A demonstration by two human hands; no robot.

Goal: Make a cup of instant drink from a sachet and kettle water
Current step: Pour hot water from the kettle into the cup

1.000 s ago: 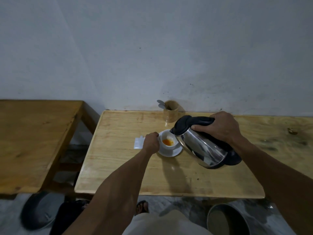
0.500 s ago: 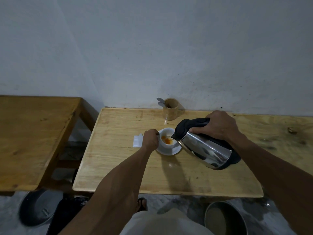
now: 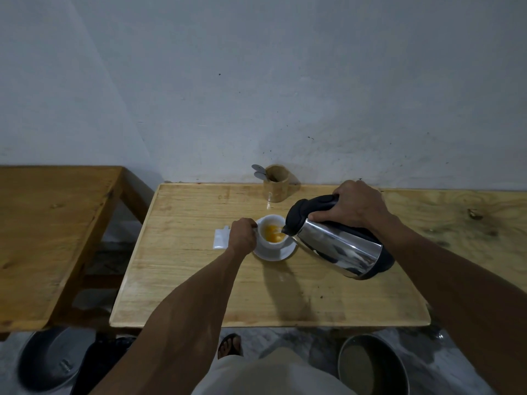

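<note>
A white cup point(image 3: 269, 243) stands on a white saucer point(image 3: 281, 253) in the middle of the light wooden table point(image 3: 199, 295). Orange liquid fills the cup's bottom. My left hand point(image 3: 242, 233) grips the cup at its left side, where the handle is hidden. My right hand point(image 3: 355, 208) holds the black handle of a steel kettle point(image 3: 339, 249). The kettle is tilted left, its spout over the cup's right rim. A white sachet point(image 3: 221, 239) lies flat just left of my left hand.
A wooden holder point(image 3: 276, 183) with two spoons stands at the table's back edge by the wall. A darker wooden table point(image 3: 51, 223) sits to the left across a gap. On the floor are a dark basin point(image 3: 47, 363) and a round pot point(image 3: 370, 363).
The kettle has tipped further and its spout has come over the cup's rim. More orange liquid shows in the cup. My left hand stays on the cup.
</note>
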